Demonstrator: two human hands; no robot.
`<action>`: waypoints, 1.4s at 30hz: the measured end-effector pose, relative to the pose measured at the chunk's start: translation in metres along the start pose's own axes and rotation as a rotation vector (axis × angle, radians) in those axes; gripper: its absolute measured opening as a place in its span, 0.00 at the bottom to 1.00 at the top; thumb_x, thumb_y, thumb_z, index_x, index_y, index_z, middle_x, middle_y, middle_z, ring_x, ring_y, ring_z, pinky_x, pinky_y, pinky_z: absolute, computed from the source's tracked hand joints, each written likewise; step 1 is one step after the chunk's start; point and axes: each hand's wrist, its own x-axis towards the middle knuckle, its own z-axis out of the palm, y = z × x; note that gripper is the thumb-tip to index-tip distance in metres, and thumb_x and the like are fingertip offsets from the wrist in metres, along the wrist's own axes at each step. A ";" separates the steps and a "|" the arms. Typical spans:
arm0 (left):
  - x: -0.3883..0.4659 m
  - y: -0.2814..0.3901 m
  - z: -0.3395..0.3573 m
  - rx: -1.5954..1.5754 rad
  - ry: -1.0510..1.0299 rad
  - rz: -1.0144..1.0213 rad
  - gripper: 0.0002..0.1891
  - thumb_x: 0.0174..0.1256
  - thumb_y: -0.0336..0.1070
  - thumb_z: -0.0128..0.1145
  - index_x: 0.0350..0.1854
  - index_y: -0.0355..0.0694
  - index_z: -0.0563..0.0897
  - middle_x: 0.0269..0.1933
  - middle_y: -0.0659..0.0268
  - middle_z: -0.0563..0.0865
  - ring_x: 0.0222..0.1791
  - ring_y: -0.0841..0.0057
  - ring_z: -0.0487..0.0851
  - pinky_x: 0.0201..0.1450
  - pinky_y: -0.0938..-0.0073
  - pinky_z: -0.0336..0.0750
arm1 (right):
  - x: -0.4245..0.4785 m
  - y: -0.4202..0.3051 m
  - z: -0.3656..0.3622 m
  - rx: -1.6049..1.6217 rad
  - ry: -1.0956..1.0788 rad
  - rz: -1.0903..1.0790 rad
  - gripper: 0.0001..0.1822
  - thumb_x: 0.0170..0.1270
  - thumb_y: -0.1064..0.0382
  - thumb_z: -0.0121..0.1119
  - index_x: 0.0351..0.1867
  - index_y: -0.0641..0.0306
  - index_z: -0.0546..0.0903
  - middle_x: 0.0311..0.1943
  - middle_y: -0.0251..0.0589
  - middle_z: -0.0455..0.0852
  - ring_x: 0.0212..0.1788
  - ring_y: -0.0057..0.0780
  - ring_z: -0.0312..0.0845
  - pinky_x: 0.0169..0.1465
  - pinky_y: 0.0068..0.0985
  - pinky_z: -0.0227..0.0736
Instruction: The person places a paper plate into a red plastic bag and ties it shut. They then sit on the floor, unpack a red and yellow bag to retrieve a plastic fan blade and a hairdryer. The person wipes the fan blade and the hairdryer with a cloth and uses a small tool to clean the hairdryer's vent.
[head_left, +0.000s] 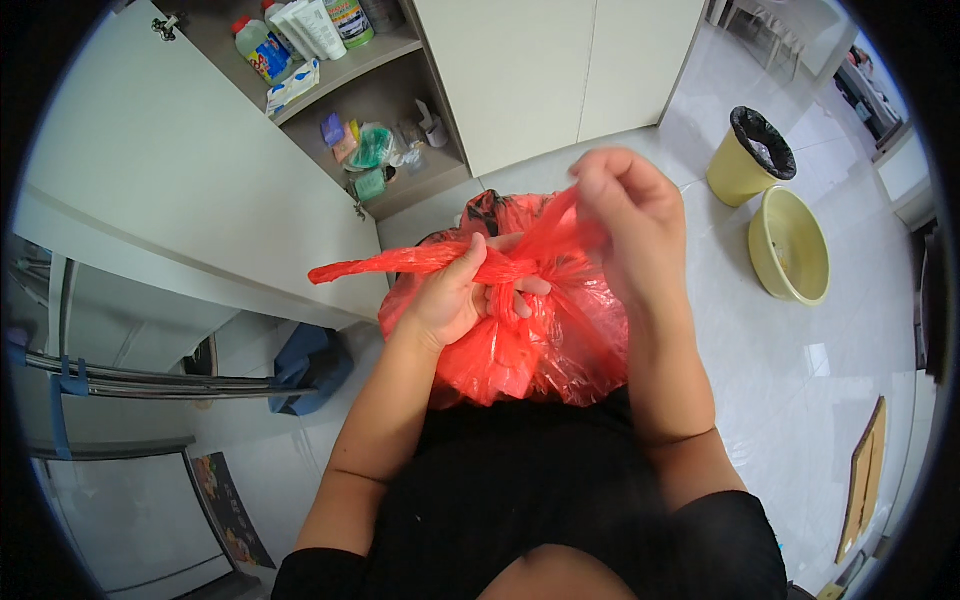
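Observation:
A bulging red plastic bag (585, 330) sits right in front of my body, with some black material showing at its far side. My left hand (457, 292) grips the gathered neck of the bag, thumb on top; one twisted red end sticks out to the left past it. With bent fingers, my right hand (630, 202) pulls another red strip of the bag up and to the right, and is slightly blurred. The two strips cross near my left fingertips. What is inside the bag cannot be made out.
An open white cabinet door (187, 157) stands at the left, beside shelves (352, 71) with bottles and small packets. On the tiled floor to the right are a yellow bin (727, 169) with a black liner and a yellow basin (761, 240). Flat cardboard (862, 480) lies further down.

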 end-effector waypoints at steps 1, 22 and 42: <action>-0.001 -0.004 -0.006 -0.078 0.017 0.014 0.30 0.71 0.57 0.38 0.62 0.34 0.67 0.41 0.53 0.84 0.33 0.71 0.83 0.41 0.72 0.78 | -0.010 -0.014 0.005 -0.062 -0.236 -0.021 0.07 0.58 0.65 0.63 0.30 0.66 0.81 0.24 0.32 0.81 0.23 0.16 0.74 0.24 0.17 0.67; -0.013 -0.009 0.024 0.895 0.125 0.234 0.08 0.55 0.24 0.56 0.35 0.38 0.72 0.28 0.70 0.76 0.30 0.84 0.73 0.33 0.82 0.68 | 0.007 0.073 -0.004 -0.363 -0.499 -0.004 0.12 0.69 0.62 0.50 0.40 0.70 0.80 0.33 0.36 0.83 0.37 0.20 0.77 0.43 0.21 0.72; 0.009 -0.019 -0.025 1.754 0.538 1.052 0.15 0.52 0.23 0.56 0.44 0.44 0.79 0.36 0.64 0.74 0.32 0.70 0.78 0.30 0.75 0.74 | 0.010 0.086 -0.031 -0.288 -0.623 0.372 0.17 0.67 0.72 0.49 0.57 0.67 0.73 0.50 0.34 0.78 0.52 0.19 0.71 0.57 0.20 0.65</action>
